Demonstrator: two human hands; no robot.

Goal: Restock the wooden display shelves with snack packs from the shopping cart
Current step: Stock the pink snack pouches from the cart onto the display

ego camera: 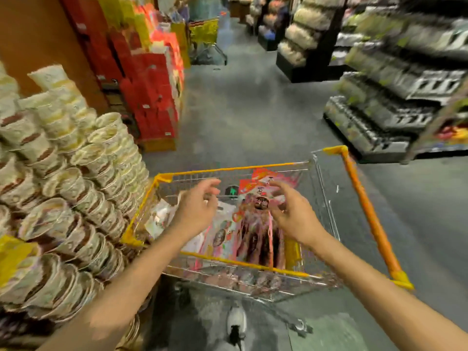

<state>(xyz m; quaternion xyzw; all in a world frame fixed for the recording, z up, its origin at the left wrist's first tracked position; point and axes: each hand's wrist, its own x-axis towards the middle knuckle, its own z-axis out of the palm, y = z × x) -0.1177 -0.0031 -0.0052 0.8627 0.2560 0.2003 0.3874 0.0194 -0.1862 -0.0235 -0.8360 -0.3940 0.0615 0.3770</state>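
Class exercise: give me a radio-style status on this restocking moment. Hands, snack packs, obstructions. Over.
Left hand and right hand open, empty, above yellow-rimmed wire shopping cart. Pink-and-red snack packs lying in cart, none held. No obstruction visible.

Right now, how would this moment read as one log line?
phase: reaching | left hand: open | right hand: open | target: pink snack packs in yellow-rimmed wire cart
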